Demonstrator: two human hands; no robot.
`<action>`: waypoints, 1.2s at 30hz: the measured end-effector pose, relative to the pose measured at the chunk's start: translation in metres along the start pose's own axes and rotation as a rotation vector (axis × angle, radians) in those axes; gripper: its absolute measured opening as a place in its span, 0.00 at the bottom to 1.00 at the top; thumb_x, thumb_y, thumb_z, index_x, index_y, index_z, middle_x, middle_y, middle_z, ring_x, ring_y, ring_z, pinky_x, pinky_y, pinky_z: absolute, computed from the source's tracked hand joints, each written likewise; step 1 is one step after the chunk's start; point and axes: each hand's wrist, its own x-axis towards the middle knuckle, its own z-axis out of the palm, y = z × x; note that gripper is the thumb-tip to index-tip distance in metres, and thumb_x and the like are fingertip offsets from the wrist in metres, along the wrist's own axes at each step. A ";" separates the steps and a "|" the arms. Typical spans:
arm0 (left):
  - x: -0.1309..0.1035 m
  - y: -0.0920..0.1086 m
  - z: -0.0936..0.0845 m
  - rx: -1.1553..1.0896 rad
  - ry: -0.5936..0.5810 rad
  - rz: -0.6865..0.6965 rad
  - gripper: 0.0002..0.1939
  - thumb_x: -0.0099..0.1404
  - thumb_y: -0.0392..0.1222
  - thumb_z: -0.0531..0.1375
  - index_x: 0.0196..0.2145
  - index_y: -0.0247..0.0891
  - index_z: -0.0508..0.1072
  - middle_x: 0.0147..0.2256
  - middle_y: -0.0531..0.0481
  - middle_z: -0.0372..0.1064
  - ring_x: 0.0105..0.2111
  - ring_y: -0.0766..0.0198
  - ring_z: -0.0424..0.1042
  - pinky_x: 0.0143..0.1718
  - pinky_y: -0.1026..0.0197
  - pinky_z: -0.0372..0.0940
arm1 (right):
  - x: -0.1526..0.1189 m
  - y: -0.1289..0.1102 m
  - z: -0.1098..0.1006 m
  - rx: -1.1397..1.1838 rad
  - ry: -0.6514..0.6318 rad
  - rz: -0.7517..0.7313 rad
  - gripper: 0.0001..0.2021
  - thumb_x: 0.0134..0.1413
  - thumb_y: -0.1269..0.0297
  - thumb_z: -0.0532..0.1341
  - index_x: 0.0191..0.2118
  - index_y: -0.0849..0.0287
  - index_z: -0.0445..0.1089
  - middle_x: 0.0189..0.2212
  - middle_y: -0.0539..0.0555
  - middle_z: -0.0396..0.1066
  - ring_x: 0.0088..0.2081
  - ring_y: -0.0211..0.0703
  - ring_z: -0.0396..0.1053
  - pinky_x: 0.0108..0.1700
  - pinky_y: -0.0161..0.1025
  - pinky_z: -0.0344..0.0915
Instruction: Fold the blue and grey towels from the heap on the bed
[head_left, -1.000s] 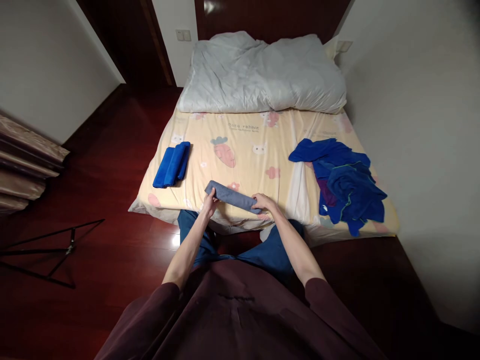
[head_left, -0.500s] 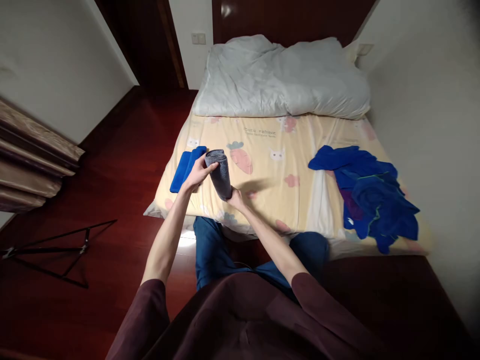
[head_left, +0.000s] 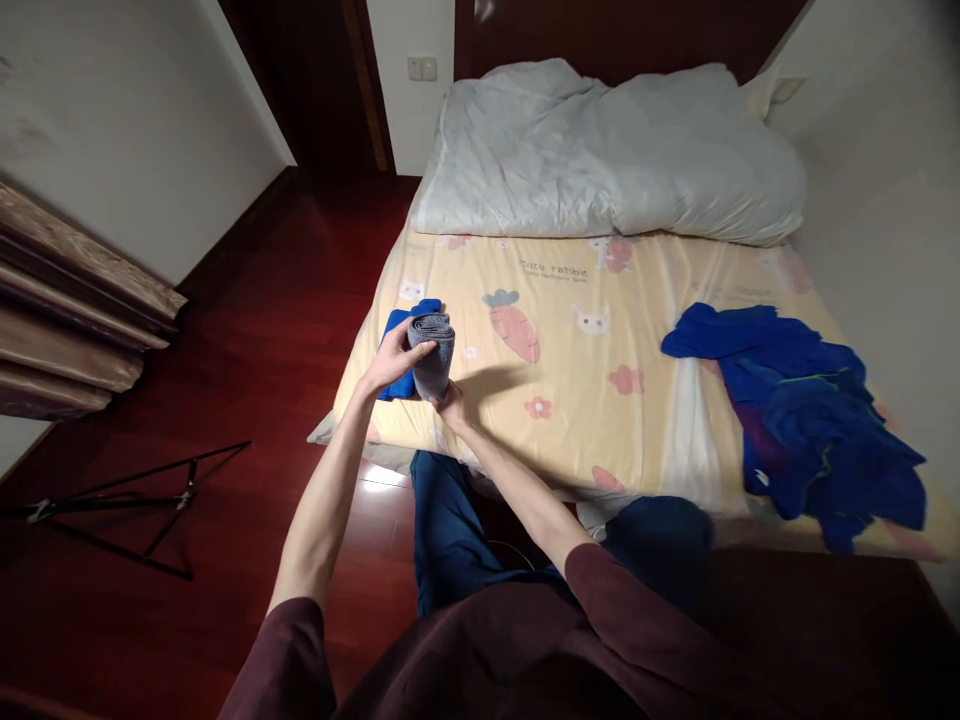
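Both hands hold a grey rolled towel (head_left: 433, 365) upright above the front left part of the bed, its spiral end facing up. My left hand (head_left: 393, 358) grips the upper part, thumb across its front. Around the lower end is my right hand (head_left: 451, 407), its fingers partly hidden by the roll. Just behind the roll, blue folded cloth (head_left: 397, 385) lies on the bed, partly covered from view. Far to the right is a loose, crumpled heap of blue cloths (head_left: 810, 410) with a dark purple patch.
A yellow patterned sheet (head_left: 555, 350) covers the bed. White folded bedding (head_left: 600, 150) lies by the dark headboard (head_left: 637, 35). A black tripod's legs (head_left: 135, 510) stand on the red wooden floor (head_left: 300, 330) at left, near a curtain (head_left: 75, 310).
My hands have brought the grey roll left, nearer to and in front of the blue folded cloth. The camera view has shifted, so the bed appears further right.
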 end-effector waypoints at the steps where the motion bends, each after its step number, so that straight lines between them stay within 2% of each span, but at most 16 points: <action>1: 0.000 -0.003 0.000 -0.022 -0.005 -0.014 0.31 0.61 0.62 0.70 0.50 0.34 0.76 0.48 0.41 0.77 0.50 0.48 0.76 0.55 0.50 0.70 | 0.000 0.000 0.001 -0.008 -0.011 0.010 0.19 0.60 0.70 0.65 0.56 0.61 0.66 0.55 0.65 0.76 0.49 0.46 0.74 0.46 0.35 0.66; 6: 0.000 -0.016 0.005 -0.123 0.008 -0.094 0.29 0.59 0.58 0.73 0.49 0.36 0.77 0.46 0.44 0.77 0.50 0.47 0.75 0.56 0.50 0.69 | -0.007 0.003 0.001 -0.051 -0.062 0.049 0.17 0.60 0.72 0.64 0.54 0.65 0.67 0.54 0.66 0.76 0.49 0.45 0.74 0.45 0.33 0.65; 12: 0.006 -0.014 0.005 -0.072 0.040 -0.042 0.31 0.60 0.59 0.72 0.53 0.35 0.75 0.48 0.43 0.75 0.53 0.46 0.73 0.59 0.51 0.67 | -0.009 -0.002 -0.004 -0.076 -0.049 0.066 0.18 0.60 0.70 0.67 0.55 0.64 0.67 0.55 0.66 0.76 0.53 0.48 0.73 0.49 0.34 0.66; 19: 0.014 -0.017 0.008 -0.058 -0.032 -0.032 0.31 0.61 0.60 0.70 0.52 0.35 0.75 0.48 0.42 0.75 0.51 0.46 0.74 0.57 0.50 0.68 | -0.009 0.005 0.002 -0.055 -0.017 0.078 0.20 0.61 0.69 0.67 0.56 0.66 0.66 0.55 0.68 0.75 0.54 0.49 0.74 0.50 0.35 0.67; 22: 0.017 -0.021 0.009 -0.086 -0.044 -0.049 0.33 0.60 0.61 0.71 0.54 0.35 0.75 0.50 0.40 0.75 0.55 0.44 0.73 0.60 0.49 0.67 | -0.008 0.007 0.005 -0.037 -0.023 0.079 0.22 0.60 0.69 0.67 0.58 0.65 0.65 0.55 0.67 0.75 0.55 0.50 0.74 0.51 0.36 0.68; 24: 0.017 -0.024 0.010 -0.081 0.012 -0.028 0.39 0.59 0.61 0.72 0.61 0.38 0.71 0.59 0.38 0.70 0.63 0.42 0.67 0.65 0.48 0.63 | -0.010 0.009 0.006 -0.005 -0.011 0.084 0.30 0.58 0.68 0.69 0.63 0.63 0.61 0.58 0.66 0.73 0.57 0.51 0.73 0.54 0.38 0.68; 27: 0.011 -0.025 0.014 0.059 0.219 0.043 0.49 0.62 0.59 0.71 0.72 0.44 0.56 0.73 0.38 0.50 0.74 0.44 0.47 0.73 0.45 0.47 | -0.023 0.016 0.002 0.086 0.053 0.108 0.46 0.53 0.66 0.71 0.73 0.56 0.48 0.66 0.64 0.65 0.65 0.53 0.67 0.62 0.44 0.67; 29: 0.001 -0.025 0.020 0.187 0.368 0.095 0.46 0.68 0.57 0.66 0.75 0.44 0.49 0.76 0.39 0.41 0.76 0.47 0.38 0.75 0.45 0.38 | -0.037 0.026 -0.004 0.134 0.078 0.131 0.52 0.52 0.64 0.72 0.75 0.53 0.41 0.70 0.64 0.59 0.68 0.54 0.63 0.65 0.48 0.65; 31: -0.010 -0.027 0.030 0.267 0.426 0.131 0.40 0.72 0.54 0.63 0.74 0.43 0.53 0.76 0.40 0.41 0.76 0.48 0.38 0.75 0.44 0.37 | -0.050 0.039 -0.012 0.147 0.071 0.141 0.54 0.52 0.61 0.72 0.76 0.52 0.38 0.70 0.64 0.59 0.69 0.55 0.62 0.66 0.50 0.65; 33: -0.021 -0.033 0.044 0.305 0.333 0.143 0.33 0.70 0.49 0.64 0.69 0.43 0.63 0.74 0.40 0.49 0.75 0.46 0.43 0.75 0.43 0.38 | -0.061 0.053 -0.021 0.165 0.057 0.136 0.55 0.52 0.60 0.72 0.77 0.54 0.37 0.69 0.64 0.62 0.68 0.53 0.64 0.66 0.48 0.66; 36: -0.034 -0.053 0.071 0.320 -0.013 0.083 0.20 0.64 0.41 0.66 0.54 0.40 0.77 0.66 0.37 0.65 0.72 0.40 0.53 0.74 0.39 0.42 | -0.071 0.070 -0.034 0.261 0.056 0.138 0.53 0.51 0.62 0.71 0.77 0.57 0.41 0.68 0.65 0.63 0.67 0.50 0.66 0.67 0.46 0.66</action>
